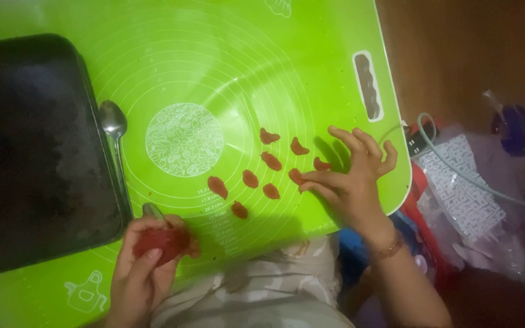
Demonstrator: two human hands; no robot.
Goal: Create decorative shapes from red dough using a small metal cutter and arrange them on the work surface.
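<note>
left hand (pixel 144 267): closed round a lump of soft red dough (pixel 160 242), near edge of the bright green silicone baking mat (pixel 226 73)
right hand (pixel 350 176): fingers spread, not gripping, fingertips on a small red dough piece (pixel 297 176)
pieces: nine or so, mid-mat, well apart
left side: dark metal baking tray (pixel 31 152), steel spoon (pixel 114 124) just beside it
tip imo: press lightly, keep gaps between pieces so they don't stick

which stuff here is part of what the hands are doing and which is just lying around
In use: left hand holding red dough lump; right hand touching small red pieces; green mat.

Lying about: spoon, dark baking tray, patterned box, cable.
</note>
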